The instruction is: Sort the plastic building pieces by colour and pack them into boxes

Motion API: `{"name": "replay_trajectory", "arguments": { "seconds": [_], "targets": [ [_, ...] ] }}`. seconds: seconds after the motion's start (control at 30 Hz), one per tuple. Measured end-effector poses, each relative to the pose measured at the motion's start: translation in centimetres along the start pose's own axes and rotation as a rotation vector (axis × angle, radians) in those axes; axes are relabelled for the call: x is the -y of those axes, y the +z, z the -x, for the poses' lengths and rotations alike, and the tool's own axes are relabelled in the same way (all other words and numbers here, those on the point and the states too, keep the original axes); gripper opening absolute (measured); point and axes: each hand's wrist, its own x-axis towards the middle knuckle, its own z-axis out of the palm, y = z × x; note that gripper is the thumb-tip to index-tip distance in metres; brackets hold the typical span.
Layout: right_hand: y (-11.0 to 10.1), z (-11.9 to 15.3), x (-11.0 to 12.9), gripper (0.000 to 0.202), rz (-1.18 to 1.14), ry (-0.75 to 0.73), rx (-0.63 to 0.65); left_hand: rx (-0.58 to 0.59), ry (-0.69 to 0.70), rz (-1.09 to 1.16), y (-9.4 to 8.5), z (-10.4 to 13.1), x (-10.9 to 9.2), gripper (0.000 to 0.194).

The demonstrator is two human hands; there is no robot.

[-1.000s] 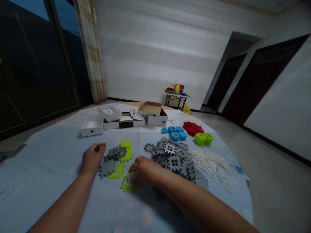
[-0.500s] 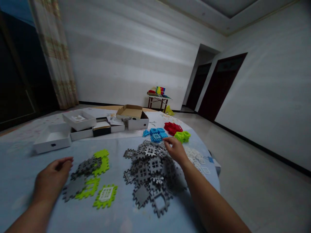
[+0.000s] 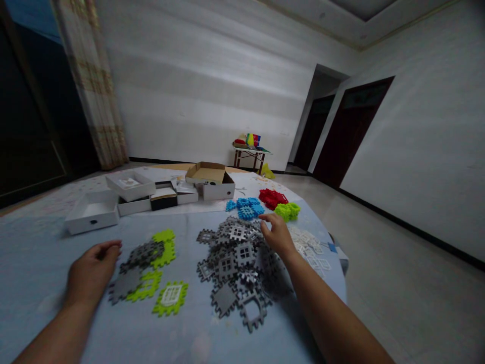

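Observation:
My left hand (image 3: 93,273) rests on the cloth at the left, its fingers curled together with nothing visible in them. Close to its fingertips lie dark grey toothed tiles (image 3: 142,254), partly over lime green tiles (image 3: 163,255). A green tile with a white window insert (image 3: 171,298) lies nearby. My right hand (image 3: 279,236) hovers at the far right side of a large heap of grey interlocking tiles (image 3: 226,265), several with window openings. Its thumb and forefinger are apart, with nothing seen between them. The forearm hides some of the heap's right side.
Blue pieces (image 3: 248,208), red pieces (image 3: 273,198) and lime green pieces (image 3: 287,211) sit beyond my right hand. White frames (image 3: 308,247) are spread near the table's right edge. White open boxes (image 3: 93,215) and a brown-lined box (image 3: 206,173) line the far side.
The whole view has shifted slightly, so the table appears a little further right. My right thumb and forefinger have parted slightly. The tiles look unmoved.

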Motion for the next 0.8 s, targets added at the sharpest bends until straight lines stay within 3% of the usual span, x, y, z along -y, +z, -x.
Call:
{"name": "replay_trajectory", "arguments": {
  "seconds": [0.13,0.27,0.4,0.57,0.8],
  "targets": [
    [2.2,0.9,5.2,0.021,-0.092,-0.148,0.164,0.017,0.011,0.036,0.3,0.2,0.4,0.033],
    [4.1,2.4,10.3,0.02,-0.165,-0.356,0.434,0.01,0.02,0.04,0.4,0.3,0.7,0.035],
    [6.4,4.1,13.8,0.023,-0.12,-0.508,0.674,0.006,0.02,0.054,0.5,0.4,0.8,0.035],
    [8.5,5.3,15.2,0.032,0.0,-0.551,0.784,0.006,0.017,0.075,0.6,0.3,1.0,0.037],
    [8.9,5.1,15.4,0.026,0.068,-0.546,0.822,0.006,0.013,0.088,0.9,0.1,1.4,0.036]
  ]
}}
